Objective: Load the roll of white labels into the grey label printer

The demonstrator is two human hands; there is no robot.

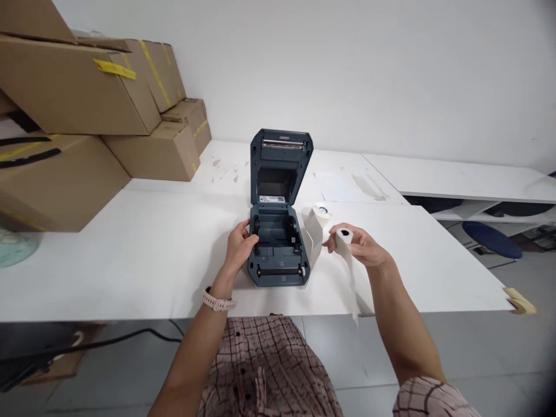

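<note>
A dark grey label printer (278, 277) stands on the white table with its lid (256, 168) raised and its roll bay empty. My left hand (240, 246) holds the printer's left side, the thumb over the rim and the fingers partly hidden. To the right of the printer, my right hand (362, 246) grips a small white paper roll (344, 234), from which a loose strip hangs past the table's front edge. Between the printer and that hand, another white roll (322, 214) rests on the table, with part of its paper unwound.
Cardboard boxes (152, 152) are stacked at the back left. A greenish translucent object (16, 248) sits at the left edge. Beyond the table (130, 272) on the right are a shelf (478, 180) and a blue stool (490, 239). A yellowish pad (520, 302) covers the right front corner.
</note>
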